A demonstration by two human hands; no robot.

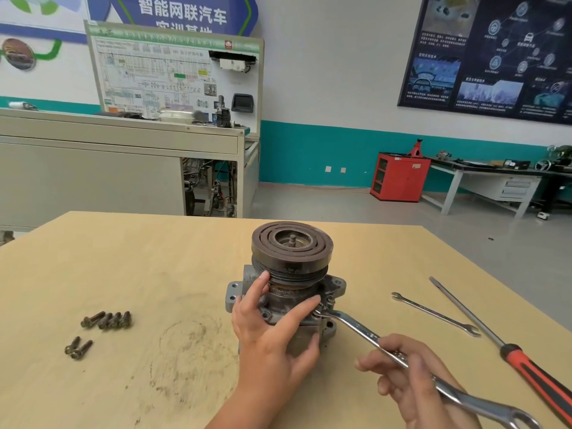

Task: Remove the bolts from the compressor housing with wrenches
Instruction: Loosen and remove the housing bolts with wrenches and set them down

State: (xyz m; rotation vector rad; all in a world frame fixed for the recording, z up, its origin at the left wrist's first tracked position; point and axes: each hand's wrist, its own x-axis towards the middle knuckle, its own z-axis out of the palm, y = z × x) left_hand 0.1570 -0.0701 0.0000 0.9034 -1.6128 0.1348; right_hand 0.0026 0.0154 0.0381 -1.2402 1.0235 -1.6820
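While the left hand (272, 329) wraps the compressor housing (305, 345) standing mid-table (123, 274), the right hand (411, 379) grips the combination wrench (368, 334) — keep its far end seated square, then pull smoothly.

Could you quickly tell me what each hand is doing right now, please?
Left hand: grips the compressor.
Right hand: holds the wrench, its end on the compressor.

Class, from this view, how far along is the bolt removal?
Done: several loose bolts lie on the table. In hand: left hand holds the compressor housing while right hand holds a wrench fitted on a housing bolt. Left: that bolt, perhaps others hidden.
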